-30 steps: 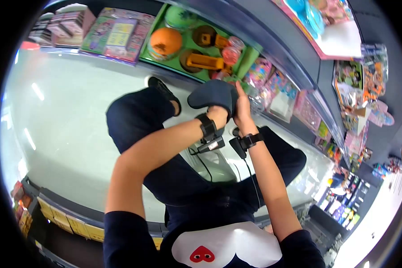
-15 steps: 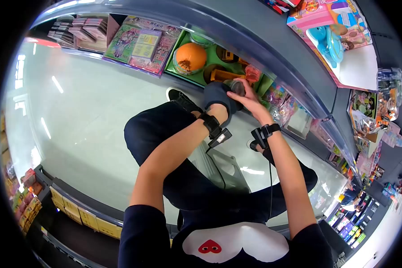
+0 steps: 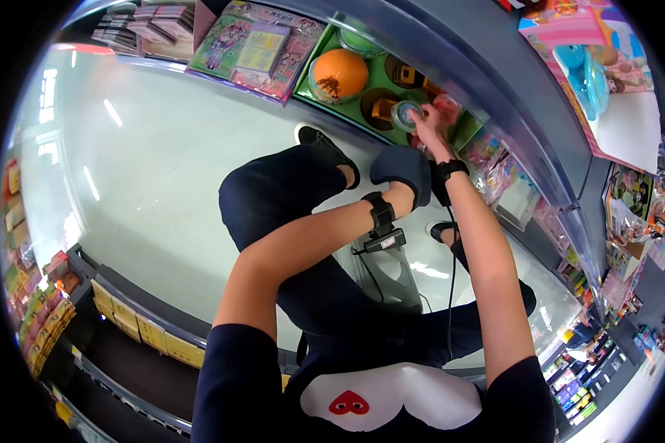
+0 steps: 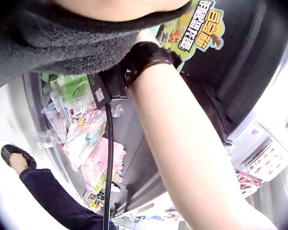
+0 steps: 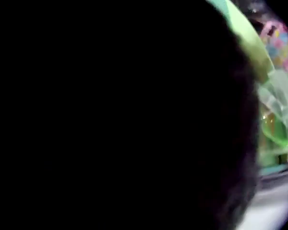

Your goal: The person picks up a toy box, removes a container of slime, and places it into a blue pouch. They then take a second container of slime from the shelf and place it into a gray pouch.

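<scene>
A dark grey fuzzy cloth mitt (image 3: 400,168) covers my left hand (image 3: 402,198) and hides its fingers. In the left wrist view, the mitt's pile (image 4: 77,52) fills the upper left. My right hand (image 3: 431,129) grips a small clear round container (image 3: 406,116) by its side, over the green display tray (image 3: 303,87). Near it in the tray are an orange ball-shaped item (image 3: 340,74), yellow-orange toys (image 3: 382,109) in round holes and a pink-red item (image 3: 446,108). Dark material blocks most of the right wrist view.
A shelf edge (image 3: 495,103) curves above the tray. Cards and booklets (image 3: 262,48) lie to its left, and bagged pink toys (image 3: 488,159) to its right. A grey stool (image 3: 395,280) is under the person. Opposite stands a low shelf with yellow boxes (image 3: 151,336).
The hands were together at the mitt, with the clear container showing between them half a second ago. Now the right hand has carried it up to the tray, and the left hand stays lower, apart.
</scene>
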The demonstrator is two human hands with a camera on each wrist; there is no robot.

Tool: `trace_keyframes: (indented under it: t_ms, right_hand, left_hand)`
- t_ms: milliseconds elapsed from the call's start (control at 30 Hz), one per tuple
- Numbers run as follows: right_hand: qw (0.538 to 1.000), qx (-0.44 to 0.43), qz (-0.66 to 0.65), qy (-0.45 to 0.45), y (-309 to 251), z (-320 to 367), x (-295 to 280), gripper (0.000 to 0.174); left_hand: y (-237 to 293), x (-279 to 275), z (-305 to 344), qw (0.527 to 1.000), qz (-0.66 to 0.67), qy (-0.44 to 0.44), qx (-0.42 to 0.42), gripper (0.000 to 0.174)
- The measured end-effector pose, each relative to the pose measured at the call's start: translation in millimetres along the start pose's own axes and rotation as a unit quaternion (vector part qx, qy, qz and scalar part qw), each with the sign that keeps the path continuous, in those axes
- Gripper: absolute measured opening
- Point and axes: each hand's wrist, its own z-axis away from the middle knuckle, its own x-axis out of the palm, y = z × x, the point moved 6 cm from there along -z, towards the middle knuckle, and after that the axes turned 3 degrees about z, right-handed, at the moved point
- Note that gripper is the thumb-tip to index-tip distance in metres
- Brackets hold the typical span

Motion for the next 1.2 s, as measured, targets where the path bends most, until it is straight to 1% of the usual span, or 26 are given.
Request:
trace_keyframes:
  t_ms: [33,67,100,167,200,267,367,400,467,500,567,600,633,667,700,733,800,867,900,967,1000,1033,1067,1100,1133,1200]
  right_hand:
    - [0.993,-0.073,0.068,0.061,-9.8,1.1,-7.9,0.029]
    - [0.972,-0.144,0.136,0.125,-20.3,2.4,-17.8,0.027]
    - [0.984,-0.141,0.02,0.11,-15.1,4.9,-25.0,0.024]
    - [0.979,-0.143,0.084,0.119,-16.8,13.7,-48.0,0.023]
    - [0.975,-0.142,0.113,0.127,-16.7,18.8,-59.9,0.023]
    - [0.989,-0.13,0.035,0.059,-15.9,41.0,-81.1,0.02]
    - [0.983,-0.177,-0.034,0.025,-10.7,103.9,-123.6,0.021]
    - [0.979,-0.197,-0.007,0.044,2.2,121.9,-137.2,0.021]
    - [0.983,-0.167,0.018,0.07,31.7,168.2,-165.8,0.022]
    - [0.988,-0.136,0.013,0.068,43.8,195.2,-179.0,0.024]
    - [0.993,-0.104,-0.005,0.055,83.9,233.9,-191.3,0.031]
    - [0.995,-0.086,-0.01,0.042,92.3,261.6,-194.7,0.034]
    - [0.998,-0.042,-0.043,0.023,111.1,284.0,-192.3,0.04]
    - [0.998,-0.012,-0.053,-0.032,118.9,304.2,-191.6,0.054]
    - [0.99,0.063,-0.108,-0.065,130.3,326.4,-189.4,0.06]
    - [0.972,0.131,-0.164,-0.102,126.0,352.0,-189.9,0.067]
    - [0.919,0.134,-0.347,-0.131,141.2,367.6,-172.4,0.074]
    - [0.84,0.151,-0.498,-0.155,148.6,374.4,-156.9,0.07]
    - [0.847,0.145,-0.487,-0.157,152.5,371.5,-155.4,0.066]
    - [0.875,0.135,-0.429,-0.181,160.9,345.5,-156.5,0.054]
    - [0.903,0.179,-0.372,-0.119,174.8,327.2,-160.0,0.049]
    - [0.912,0.16,-0.37,-0.077,177.5,310.8,-171.6,0.048]
    - [0.919,0.141,-0.366,-0.034,186.2,289.8,-185.4,0.048]
    - [0.928,0.125,-0.348,-0.051,195.9,259.9,-204.0,0.049]
    - [0.935,0.109,-0.33,-0.068,209.3,227.8,-219.7,0.05]
    - [0.889,0.02,-0.436,0.136,225.1,185.6,-261.0,0.055]
  left_hand:
    - [3.1,-5.7,5.1,0.999,-0.015,-0.048,-0.012,0.017]
    - [7.6,-1.5,3.1,0.999,-0.027,-0.028,0.016,0.017]
    - [12.8,11.3,3.9,0.998,-0.038,-0.011,0.046,0.017]
    - [28.5,6.9,7.7,0.994,-0.042,-0.058,0.08,0.016]
    - [36.6,5.4,9.5,0.995,-0.049,-0.019,0.083,0.016]
    - [53.8,17.6,15.1,0.992,-0.063,0.057,0.094,0.018]
    - [87.4,30.3,19.4,0.98,-0.122,0.062,0.146,0.022]
    - [98.1,27.7,23.0,0.99,-0.082,0.025,0.114,0.017]
    - [130.6,72.8,26.9,0.939,-0.204,0.035,0.274,0.013]
    - [146.5,44.0,49.1,0.947,-0.103,-0.02,0.303,0.01]
    - [161.2,87.5,48.5,0.926,0.126,-0.016,0.357,0.011]
    - [176.6,84.9,64.6,0.925,0.11,-0.036,0.361,0.01]
    - [191.8,78.5,91.6,0.897,0.005,-0.014,0.442,0.011]
    - [196.8,99.2,97.8,0.88,0.095,-0.04,0.463,0.013]
    - [196.4,127.5,101.9,0.85,0.299,-0.163,0.402,0.015]
    - [197.7,142.0,111.6,0.773,0.482,-0.275,0.308,0.018]
    - [190.0,155.7,108.9,0.831,0.188,-0.084,0.516,0.025]
    - [192.3,152.4,118.4,0.831,0.154,-0.048,0.532,0.029]
    - [193.1,154.1,115.5,0.861,0.085,-0.067,0.498,0.027]
    - [178.0,176.7,90.6,0.875,0.118,-0.113,0.457,0.024]
    - [172.5,179.8,85.6,0.859,0.262,-0.221,0.379,0.021]
    - [160.5,190.4,82.0,0.754,0.501,-0.371,0.207,0.019]
    - [154.1,194.8,82.9,0.635,0.628,-0.442,0.079,0.018]
    - [147.9,193.3,83.0,0.584,0.67,-0.457,0.04,0.019]
    - [146.2,186.5,85.9,0.601,0.671,-0.433,0.027,0.022]
    - [144.2,156.5,96.3,0.821,0.476,-0.25,0.192,0.03]
